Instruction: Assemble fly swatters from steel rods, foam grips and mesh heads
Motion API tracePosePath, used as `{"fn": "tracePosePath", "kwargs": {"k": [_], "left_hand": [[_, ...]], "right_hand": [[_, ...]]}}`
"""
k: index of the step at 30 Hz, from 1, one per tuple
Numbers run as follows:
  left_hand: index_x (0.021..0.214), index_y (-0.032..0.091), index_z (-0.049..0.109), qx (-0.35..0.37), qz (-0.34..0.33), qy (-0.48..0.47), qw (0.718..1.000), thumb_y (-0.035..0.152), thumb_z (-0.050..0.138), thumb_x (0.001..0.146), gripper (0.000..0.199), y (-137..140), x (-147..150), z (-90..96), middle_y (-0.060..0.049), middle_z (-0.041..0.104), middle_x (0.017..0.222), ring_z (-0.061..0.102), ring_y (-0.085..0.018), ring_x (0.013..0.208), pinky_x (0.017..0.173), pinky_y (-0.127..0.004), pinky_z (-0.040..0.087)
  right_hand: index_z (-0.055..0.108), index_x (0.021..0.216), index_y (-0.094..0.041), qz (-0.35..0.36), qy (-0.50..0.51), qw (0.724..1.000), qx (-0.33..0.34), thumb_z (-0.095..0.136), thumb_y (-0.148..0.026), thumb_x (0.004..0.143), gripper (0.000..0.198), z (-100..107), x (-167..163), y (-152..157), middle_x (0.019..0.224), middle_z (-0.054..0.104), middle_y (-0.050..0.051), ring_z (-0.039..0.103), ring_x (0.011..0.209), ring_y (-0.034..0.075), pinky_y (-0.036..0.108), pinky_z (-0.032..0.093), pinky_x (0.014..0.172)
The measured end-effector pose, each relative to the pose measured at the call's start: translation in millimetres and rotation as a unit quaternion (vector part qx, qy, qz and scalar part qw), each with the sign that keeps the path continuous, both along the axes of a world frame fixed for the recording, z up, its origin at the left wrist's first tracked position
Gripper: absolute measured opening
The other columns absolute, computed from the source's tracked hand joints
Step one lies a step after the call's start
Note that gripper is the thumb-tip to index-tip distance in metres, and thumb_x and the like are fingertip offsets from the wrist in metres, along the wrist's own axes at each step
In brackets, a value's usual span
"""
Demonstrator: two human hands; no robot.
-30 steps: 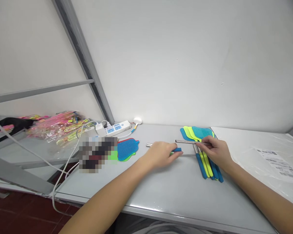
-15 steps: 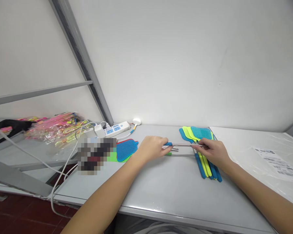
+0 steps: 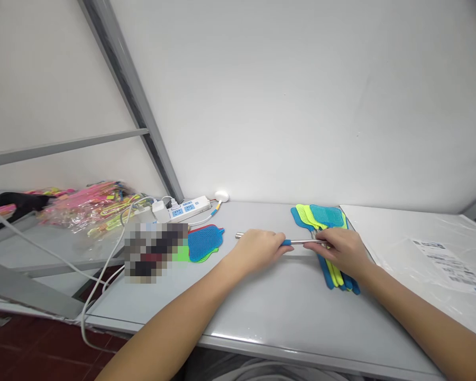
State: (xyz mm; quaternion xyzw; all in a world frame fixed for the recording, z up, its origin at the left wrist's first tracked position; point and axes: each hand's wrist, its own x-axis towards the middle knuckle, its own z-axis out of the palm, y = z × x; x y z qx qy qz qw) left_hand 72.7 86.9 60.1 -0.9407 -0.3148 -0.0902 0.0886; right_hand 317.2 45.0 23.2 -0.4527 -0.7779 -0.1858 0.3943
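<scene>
Between my two hands lies a thin fly swatter handle (image 3: 301, 242), a metal rod with a blue grip. My left hand (image 3: 257, 248) is closed around the blue grip end, while my right hand (image 3: 341, 247) pinches the metal rod, its far end hidden by the fingers. Under and beside my right hand lies a stack of assembled fly swatters (image 3: 329, 216), blue and yellow-green, their grips pointing to the front. Metal rod ends (image 3: 239, 235) show to the left of my left hand, the rest covered by it. Farther left are loose swatter heads (image 3: 205, 243) in blue, green and red.
A white power strip (image 3: 188, 210) with plugs and cables sits at the back left, near a round white device (image 3: 221, 196). At the right lies a white plastic parcel (image 3: 412, 238) with a label. Bagged pink and yellow items (image 3: 91, 206) fill the left shelf. Part of the table is pixelated.
My left hand has moved slightly right, closer to my right hand, and less of the metal rod shows between them. The green piece beside my left hand is now hidden.
</scene>
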Motion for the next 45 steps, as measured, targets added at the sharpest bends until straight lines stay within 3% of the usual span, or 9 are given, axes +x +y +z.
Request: {"fn": "tracePosePath", "kwargs": {"k": [4, 13, 20, 24, 27, 31, 35, 39, 45], "left_hand": [[0.094, 0.017, 0.060, 0.015, -0.007, 0.008, 1.000, 0.049, 0.036, 0.101, 0.041, -9, 8, -4.2, -0.006, 0.072, 0.081, 0.070, -0.024, 0.068, 0.052, -0.028, 0.038], [0.092, 0.014, 0.059, 0.032, -0.030, 0.010, 0.999, 0.043, 0.035, 0.102, 0.039, -16, 9, 2.4, -0.009, 0.070, 0.074, 0.070, -0.027, 0.064, 0.049, -0.028, 0.037], [0.092, 0.015, 0.063, 0.012, -0.022, -0.011, 1.000, 0.044, 0.039, 0.101, 0.039, -17, 6, 10.0, -0.009, 0.071, 0.077, 0.069, -0.024, 0.065, 0.052, -0.029, 0.038], [0.105, 0.020, 0.067, -0.064, -0.016, -0.132, 0.989, 0.059, 0.045, 0.094, 0.047, -11, -9, 27.5, -0.006, 0.074, 0.089, 0.069, -0.022, 0.079, 0.062, -0.029, 0.043], [0.111, 0.020, 0.067, -0.188, -0.013, -0.279, 0.942, 0.063, 0.041, 0.094, 0.053, 0, -23, 36.6, -0.004, 0.073, 0.090, 0.065, -0.017, 0.074, 0.067, -0.028, 0.045], [0.112, 0.014, 0.065, -0.367, -0.077, -0.416, 0.829, 0.063, 0.026, 0.097, 0.065, 12, -27, 30.8, -0.010, 0.069, 0.099, 0.064, -0.017, 0.082, 0.071, -0.028, 0.049], [0.106, 0.011, 0.066, -0.478, -0.122, -0.469, 0.732, 0.070, 0.024, 0.094, 0.073, 11, -15, 17.1, -0.013, 0.070, 0.098, 0.066, -0.020, 0.087, 0.078, -0.031, 0.052], [0.097, 0.012, 0.068, -0.518, -0.128, -0.472, 0.702, 0.074, 0.017, 0.091, 0.080, 5, -8, 12.8, -0.012, 0.070, 0.088, 0.067, -0.020, 0.085, 0.080, -0.033, 0.052], [0.094, 0.014, 0.068, -0.526, -0.105, -0.470, 0.701, 0.077, 0.009, 0.088, 0.085, -3, -7, 17.6, -0.011, 0.069, 0.085, 0.067, -0.021, 0.087, 0.080, -0.034, 0.053]], "right_hand": [[0.060, 0.068, -0.018, 0.026, -0.049, 0.997, 0.057, 0.062, -0.042, 0.091, 0.034, 2, -10, -4, 0.050, 0.052, -0.003, 0.049, 0.046, 0.011, 0.025, 0.032, 0.049], [0.061, 0.065, -0.019, 0.023, -0.074, 0.995, 0.067, 0.059, -0.038, 0.094, 0.035, 6, -18, -14, 0.047, 0.051, -0.003, 0.047, 0.044, 0.011, 0.026, 0.030, 0.050], [0.063, 0.069, -0.020, -0.004, -0.079, 0.996, 0.029, 0.054, -0.042, 0.096, 0.035, 12, -22, -16, 0.052, 0.058, -0.001, 0.052, 0.048, 0.012, 0.027, 0.033, 0.052], [0.062, 0.083, -0.019, -0.009, -0.104, 0.995, -0.002, 0.050, -0.036, 0.099, 0.027, 17, -22, -14, 0.069, 0.069, 0.003, 0.060, 0.058, 0.015, 0.028, 0.035, 0.055], [0.060, 0.085, -0.019, -0.024, -0.130, 0.991, -0.026, 0.044, -0.033, 0.101, 0.026, 17, -21, -12, 0.070, 0.068, 0.002, 0.057, 0.055, 0.015, 0.028, 0.035, 0.055], [0.058, 0.087, -0.020, -0.002, -0.164, 0.986, -0.018, 0.045, -0.029, 0.100, 0.021, 12, -20, -11, 0.066, 0.065, 0.000, 0.053, 0.053, 0.015, 0.027, 0.035, 0.057], [0.060, 0.088, -0.019, 0.014, -0.172, 0.985, -0.010, 0.048, -0.027, 0.100, 0.018, 5, -21, -12, 0.064, 0.063, 0.000, 0.050, 0.051, 0.015, 0.028, 0.033, 0.058], [0.060, 0.086, -0.020, 0.020, -0.172, 0.985, 0.001, 0.049, -0.024, 0.099, 0.018, 1, -21, -16, 0.062, 0.061, 0.000, 0.049, 0.050, 0.014, 0.028, 0.032, 0.058], [0.057, 0.088, -0.020, 0.026, -0.151, 0.988, -0.017, 0.048, -0.023, 0.098, 0.014, 2, -26, -22, 0.061, 0.061, -0.001, 0.047, 0.048, 0.014, 0.028, 0.030, 0.054]]}}
